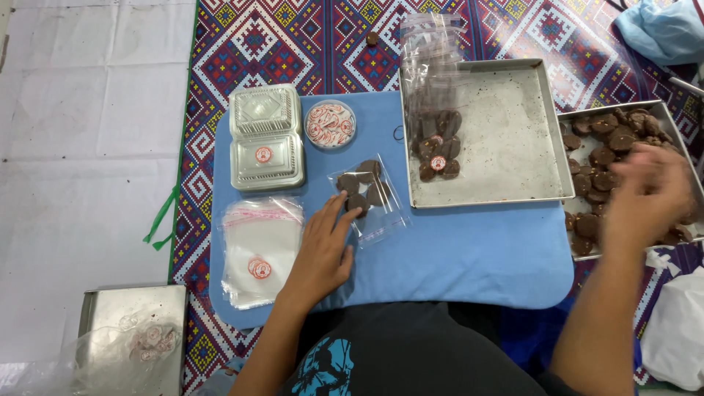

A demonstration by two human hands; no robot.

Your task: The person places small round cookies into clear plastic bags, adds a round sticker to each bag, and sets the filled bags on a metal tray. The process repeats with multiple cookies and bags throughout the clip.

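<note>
Head view looks down on a blue surface [455,257]. Left hand [323,249] lies flat, grip released, fingertips touching a clear bag of brown cookies [367,192] near the surface's middle. Right hand [649,192] is blurred over a metal tray of cookies [664,110] on the right; its grip cannot be told.

2 metal trays [543,132], 1 clamshell box [266,137], 2 hands [323,249]
</note>
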